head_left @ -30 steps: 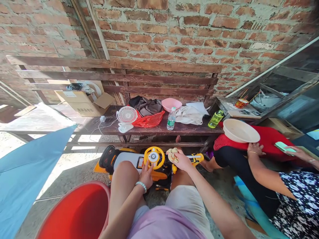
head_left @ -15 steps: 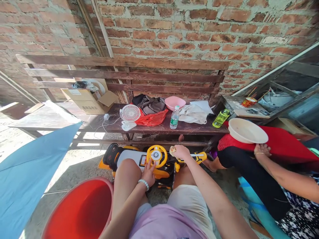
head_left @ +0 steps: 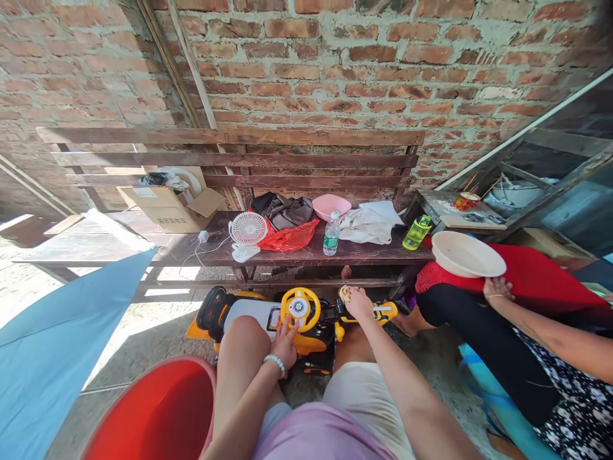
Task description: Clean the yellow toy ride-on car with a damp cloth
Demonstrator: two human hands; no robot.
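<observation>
Rightward, farther from the wheel (head_left: 299, 307), the right hand (head_left: 359, 305) has shifted, closed round a pale rag (head_left: 345, 294), now near the yellow arm (head_left: 390, 312) of the toy (head_left: 246, 311); contact cannot be told, but the work seems to have left the wheel's side. Left hand (head_left: 285, 350), fingers loosely spread, stays at the wheel's near rim. Beyond, a bottle (head_left: 331, 236) stands on the desk (head_left: 366, 253)

Your right hand (head_left: 360, 305) hides most of the pale lump (head_left: 345, 294) it grips; you cannot tell what it is. Your left hand (head_left: 284, 347) covers part of the yellow steering wheel's (head_left: 300, 310) lower rim. Your knee (head_left: 246, 342) hides part of the ride-on toy car (head_left: 236, 311). The red tub (head_left: 158, 409) is cut off below, the neighbour's floral top (head_left: 582, 412) at right.
</observation>
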